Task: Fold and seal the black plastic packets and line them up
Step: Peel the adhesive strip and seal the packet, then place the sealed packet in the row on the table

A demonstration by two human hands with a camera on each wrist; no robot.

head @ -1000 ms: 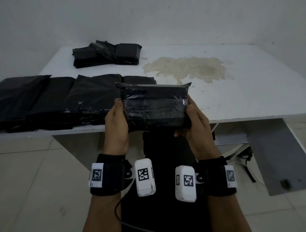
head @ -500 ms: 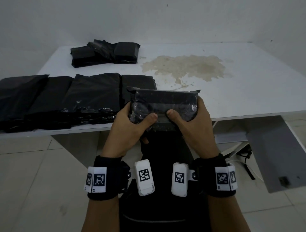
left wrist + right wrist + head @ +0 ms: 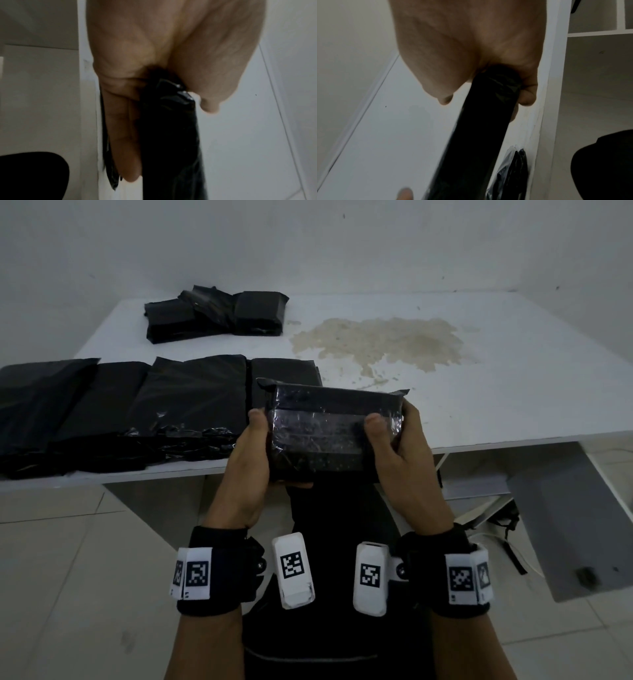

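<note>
Packet folded, flap under both thumbs, held above the worktop's near edge.

My left hand (image 3: 247, 460) and right hand (image 3: 404, 463) each grip 1 end of the packet (image 3: 322, 436), thumbs on the flap; sealing looks in progress. Next: lay it beside the row of flat packets (image 3: 144, 405) on the worktop (image 3: 513, 378). A pile (image 3: 215, 316) lies well behind; the stain (image 3: 380, 344) adjoins the free space.

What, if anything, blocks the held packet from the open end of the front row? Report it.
Nothing visible blocks it. The left hand and right hand hold the packet above the near table edge. The row of black packets ends just left of it, and bare tabletop lies right of that row's last packet.
</note>
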